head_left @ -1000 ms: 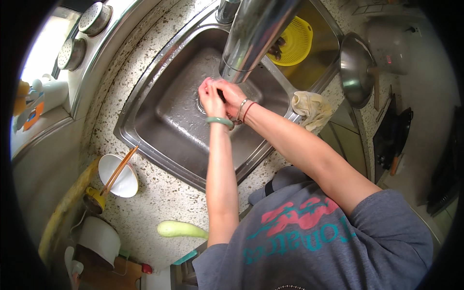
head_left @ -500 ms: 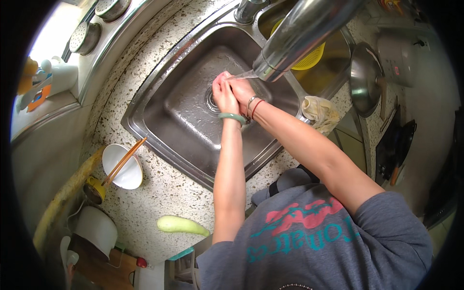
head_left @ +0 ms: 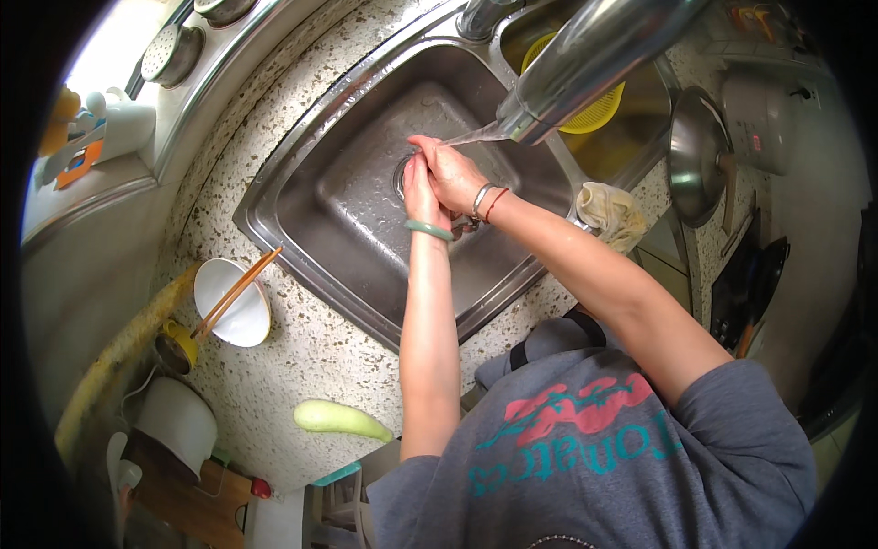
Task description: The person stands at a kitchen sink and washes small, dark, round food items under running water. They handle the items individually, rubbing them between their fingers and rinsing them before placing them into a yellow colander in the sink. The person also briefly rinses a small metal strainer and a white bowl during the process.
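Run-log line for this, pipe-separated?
left hand: against right hand | right hand: at water stream | sink: below hands | bowl: chopsticks across | squash: on counter

Wet metal sink (head_left: 334,247) really gleaming, faucet (head_left: 608,64) flashing glossy chrome, plastic colander (head_left: 596,112), smooth glossy bowl (head_left: 245,322), wooden-looking chopsticks (head_left: 240,290), matt cloth shirt (head_left: 732,448)

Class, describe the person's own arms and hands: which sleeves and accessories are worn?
The person wears short, plain grey fabric sleeves. The ungloved left hand has a smooth, rounded, pale-green bangle at its wrist. The ungloved right hand has a silver-coloured, metallic-looking bracelet at its wrist and, closer to the elbow, a thin red cord-like band.
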`<action>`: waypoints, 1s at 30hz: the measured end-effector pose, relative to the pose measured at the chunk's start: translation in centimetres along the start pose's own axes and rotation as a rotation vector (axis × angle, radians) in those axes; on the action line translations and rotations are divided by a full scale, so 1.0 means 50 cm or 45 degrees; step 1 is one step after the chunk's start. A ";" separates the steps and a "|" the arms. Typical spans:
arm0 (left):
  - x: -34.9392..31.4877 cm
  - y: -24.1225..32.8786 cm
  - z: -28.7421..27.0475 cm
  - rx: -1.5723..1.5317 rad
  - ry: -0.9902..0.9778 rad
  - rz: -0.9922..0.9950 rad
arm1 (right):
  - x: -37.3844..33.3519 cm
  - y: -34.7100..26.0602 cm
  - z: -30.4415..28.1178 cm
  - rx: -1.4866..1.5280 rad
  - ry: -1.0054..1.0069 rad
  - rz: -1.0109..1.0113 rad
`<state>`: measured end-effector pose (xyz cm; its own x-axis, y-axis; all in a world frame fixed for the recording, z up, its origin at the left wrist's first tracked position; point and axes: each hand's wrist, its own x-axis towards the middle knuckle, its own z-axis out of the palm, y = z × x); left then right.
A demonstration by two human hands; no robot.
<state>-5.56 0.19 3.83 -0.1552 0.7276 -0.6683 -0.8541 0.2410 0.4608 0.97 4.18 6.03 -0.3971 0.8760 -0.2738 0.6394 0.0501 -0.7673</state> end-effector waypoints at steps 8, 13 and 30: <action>0.052 0.033 0.000 -0.256 -0.152 -0.131 | 0.004 0.001 -0.064 1.750 -0.266 0.712; 0.011 -0.001 0.038 -0.166 -0.043 -0.010 | -0.009 -0.013 -0.129 1.701 -0.199 0.683; 0.036 -0.196 -0.148 1.761 0.413 0.491 | 0.076 0.323 -0.361 0.646 0.862 0.664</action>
<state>-1.15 -5.61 -6.17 -0.5198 0.7602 -0.3898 0.3799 0.6144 0.6915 21.67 16.99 3.08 0.4145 0.8270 -0.3799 0.2069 -0.4922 -0.8456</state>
